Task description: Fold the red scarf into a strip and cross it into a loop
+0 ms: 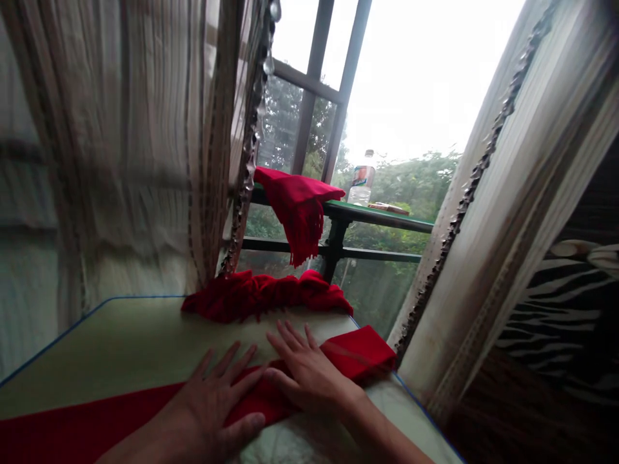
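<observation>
My left hand [217,393] and my right hand [304,370] lie flat side by side on a red cloth [140,415], fingers spread and pointing away from me. The cloth is a long band spread across a pale green table [120,348] with a blue edge. Its far end [360,351] shows past my right hand. Beyond my fingertips, a bunched red fabric [261,296] lies along the table's far edge, not touching either hand.
A red fringed scarf [297,209] hangs over a green window rail [377,216], with a water bottle [362,180] standing on the rail. Sheer curtains [120,142] with beaded trim flank the window. Zebra-striped fabric [561,303] lies at the right.
</observation>
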Demonstrator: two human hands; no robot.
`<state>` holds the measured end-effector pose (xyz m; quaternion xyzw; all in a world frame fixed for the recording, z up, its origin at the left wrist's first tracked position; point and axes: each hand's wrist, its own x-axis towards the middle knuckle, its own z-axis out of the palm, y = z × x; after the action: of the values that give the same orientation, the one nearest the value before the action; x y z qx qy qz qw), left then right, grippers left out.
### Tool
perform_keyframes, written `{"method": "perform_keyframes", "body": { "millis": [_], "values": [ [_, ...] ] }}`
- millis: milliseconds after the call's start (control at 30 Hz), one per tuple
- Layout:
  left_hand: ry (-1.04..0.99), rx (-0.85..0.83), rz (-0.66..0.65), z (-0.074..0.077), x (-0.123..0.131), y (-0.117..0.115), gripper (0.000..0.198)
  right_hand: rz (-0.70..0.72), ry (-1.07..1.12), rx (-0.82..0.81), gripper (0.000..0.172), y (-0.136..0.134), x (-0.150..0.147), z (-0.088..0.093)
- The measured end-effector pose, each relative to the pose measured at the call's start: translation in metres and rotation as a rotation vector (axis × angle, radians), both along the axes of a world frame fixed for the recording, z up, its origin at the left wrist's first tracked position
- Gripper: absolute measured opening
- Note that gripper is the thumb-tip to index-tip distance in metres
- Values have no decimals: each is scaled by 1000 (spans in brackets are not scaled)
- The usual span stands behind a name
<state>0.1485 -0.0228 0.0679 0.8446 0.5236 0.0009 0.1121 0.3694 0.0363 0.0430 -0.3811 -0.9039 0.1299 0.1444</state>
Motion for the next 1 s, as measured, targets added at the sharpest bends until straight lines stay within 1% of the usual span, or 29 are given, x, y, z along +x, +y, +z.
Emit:
{"method": "perform_keyframes", "body": {
  "millis": [67,133,200,233,367,400,500,567,667,833,933,1000],
  "values": [
    [-27,7,-10,-1,-1,-2,69,86,-9,-20,79,-6,-3,6],
    [-39,4,-15,-2,-2,-4,72,117,-44,-71,82,-10,-5,7],
    [-52,12,-11,-5,-3,-5,77,106,-80,-98,82,-11,-5,5],
    [-58,20,-7,-8,-4,-5,81,93,-88,-84,82,-11,-4,4],
    [-99,44,-38,-21,-9,-3,89,39,-81,64,75,-8,1,-2],
    [-111,44,-53,-24,-10,-2,90,39,-91,71,73,-8,2,-3],
    [-139,48,-75,-31,-13,-1,92,47,-165,26,73,-6,2,-7],
    [-141,52,-76,-32,-14,-1,93,52,-176,37,72,-6,2,-9],
    [-132,75,-78,-33,-13,-2,91,71,-131,104,70,-7,0,-13],
    [-128,61,-76,-34,-12,-1,97,79,-165,72,75,-9,-3,-18],
    [-128,43,-66,-35,-12,-1,101,50,-167,79,77,-11,-5,-17],
    [-131,42,-71,-35,-12,-1,102,43,-198,43,79,-12,-6,-14]
  ]
}}
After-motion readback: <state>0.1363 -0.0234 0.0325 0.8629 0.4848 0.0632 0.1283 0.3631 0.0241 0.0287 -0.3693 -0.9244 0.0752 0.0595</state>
